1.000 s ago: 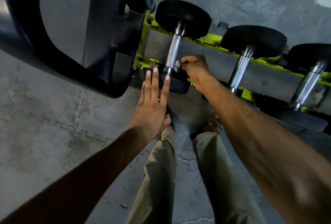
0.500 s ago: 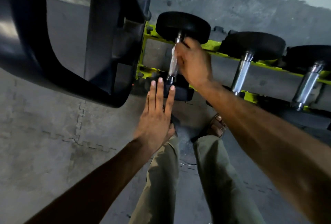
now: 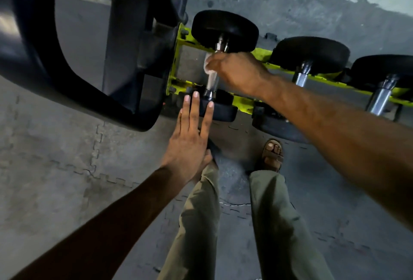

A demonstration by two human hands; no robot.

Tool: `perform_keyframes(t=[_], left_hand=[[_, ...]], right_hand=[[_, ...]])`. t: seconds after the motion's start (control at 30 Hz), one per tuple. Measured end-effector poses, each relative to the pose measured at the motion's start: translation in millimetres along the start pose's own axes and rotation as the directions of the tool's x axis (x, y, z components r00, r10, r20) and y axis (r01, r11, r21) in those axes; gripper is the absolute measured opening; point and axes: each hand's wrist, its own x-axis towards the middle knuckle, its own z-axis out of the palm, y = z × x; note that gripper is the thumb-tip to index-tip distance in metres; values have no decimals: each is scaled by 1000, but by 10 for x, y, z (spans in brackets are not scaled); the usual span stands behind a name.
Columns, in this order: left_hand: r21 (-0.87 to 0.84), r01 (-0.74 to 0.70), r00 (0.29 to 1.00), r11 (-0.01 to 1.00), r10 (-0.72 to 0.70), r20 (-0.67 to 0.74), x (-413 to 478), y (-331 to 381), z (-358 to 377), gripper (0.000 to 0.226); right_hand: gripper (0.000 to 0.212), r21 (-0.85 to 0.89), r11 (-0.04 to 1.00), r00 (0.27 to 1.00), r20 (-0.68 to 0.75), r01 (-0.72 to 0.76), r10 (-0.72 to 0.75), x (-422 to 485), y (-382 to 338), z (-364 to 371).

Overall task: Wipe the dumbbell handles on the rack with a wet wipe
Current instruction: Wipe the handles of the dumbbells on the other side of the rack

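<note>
Leftmost dumbbell (image 3: 224,28) is seen lying across the yellow-green rack (image 3: 261,52), with one black head at the far rail and the other at the near rail. Its chrome handle (image 3: 211,83) is visible between the two heads.

Right hand (image 3: 237,71) is placed at the upper part of this handle, close under the far head. Its fingers are curled round the bar, and a white wet wipe (image 3: 208,63) is pinched against the metal. Only a crumpled edge of the wipe is exposed, at the left side of the hand. The lower stretch of the handle is left bare.

Left hand (image 3: 190,143) is held flat and open, fingers (image 3: 194,109) straight and close together, nothing gripped. The fingertips are seen over the near head of the same dumbbell; whether contact is made cannot be told.

Two more dumbbells (image 3: 310,56) (image 3: 384,71) are racked to the right, each with a black head and a chrome handle, neither touched by a hand.

A large black machine frame (image 3: 125,56) is noted just left of the rack's end. The floor (image 3: 55,145) is covered with grey interlocking mats. Olive trousers (image 3: 274,223) and a brown sandal (image 3: 272,154) are seen below, the foot set near the rack's base. A stained grey wall (image 3: 312,11) is noted behind the rack.
</note>
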Motion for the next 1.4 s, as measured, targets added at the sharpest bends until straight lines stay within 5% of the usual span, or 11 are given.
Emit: perform_keyframes(t=[0.13,0.27,0.47,0.67,0.8,0.97,1.13,1.27,1.4], left_hand=[[8,15,1000,1000,-15,-14,4,-18,-5,130],[-23,51,999,998,-51,5,-27,93,-45,127],[-43,-91,995,995,89,-48,-55,613,-195,107],[-99,-194,981,976,193,-15,183,1522,-117,108],[-87,-137,989,987,140,41,249,1771,-75,116],[-27,-75,991,997,78,109,243,1868,-166,124],[-15,-34,994,999,36,107,296,1966,-146,135],[46,-37,996,998,33,83,279,2020,-106,134],[62,-78,995,995,74,73,277,1964,-122,132]], right_hand=[[32,49,997,996,58,67,-70,-231,-390,-88],[35,275,956,992,-35,-104,118,-721,-302,-50],[40,70,939,939,-53,-337,340,-1567,473,-101],[40,-68,997,958,287,21,0,-1815,580,-128],[40,-129,983,984,102,-132,146,-1759,871,-215],[27,-40,991,923,371,126,-102,-1912,681,-207],[28,-161,985,976,218,56,-20,-1818,956,-319],[21,-43,989,912,394,141,-113,-1807,685,-240],[8,-145,984,827,562,99,0,-1457,594,-334]])
